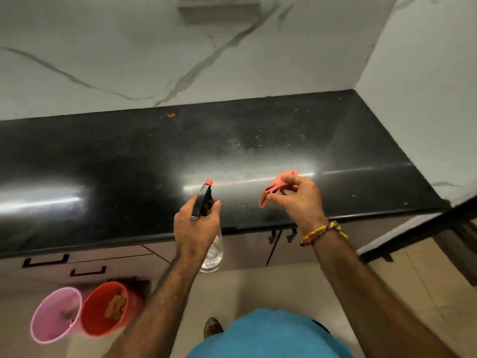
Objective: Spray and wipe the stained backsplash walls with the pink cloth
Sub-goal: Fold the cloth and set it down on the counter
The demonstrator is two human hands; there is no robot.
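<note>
While pinched, pink cloth (275, 188) fingertip-high.

Person wears a blue short-sleeved shirt (268, 334). Forearms bare. A braided yellow, red and dark thread wristband (324, 232) sits just behind the right hand (300, 200).

No text, label or number reads anywhere; the spray bottle (212, 244) seems unlabelled, though blurred.

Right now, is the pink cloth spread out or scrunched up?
Scrunched up. The cloth is bunched in the right hand, its fingers pinching it above the counter.
</note>
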